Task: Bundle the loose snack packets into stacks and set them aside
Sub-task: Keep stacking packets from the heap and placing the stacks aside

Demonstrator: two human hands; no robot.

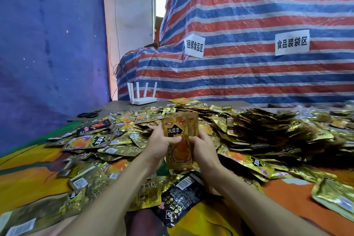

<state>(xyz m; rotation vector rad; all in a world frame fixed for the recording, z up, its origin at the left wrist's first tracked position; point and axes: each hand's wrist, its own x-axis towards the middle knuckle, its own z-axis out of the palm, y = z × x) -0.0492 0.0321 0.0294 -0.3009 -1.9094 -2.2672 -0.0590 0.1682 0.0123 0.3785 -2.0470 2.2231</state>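
Snack packets (179, 133), seemingly stacked, stand gripped between left hand (158, 144) and right hand (202, 148) fingers (193, 140).

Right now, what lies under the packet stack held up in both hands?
Below the packet stack, gripped by the left hand and right hand, lie loose gold packets and a black packet on orange cloth. The hands and forearms hide what lies directly beneath.

The stack (178, 130) is partly covered by the left hand (160, 146) and right hand (202, 149); its packet count cannot be told. The pile (268, 132) is blurred at right. The scissors (89, 114) are dim and small. A packet (18, 224) is cut off at the bottom-left corner.
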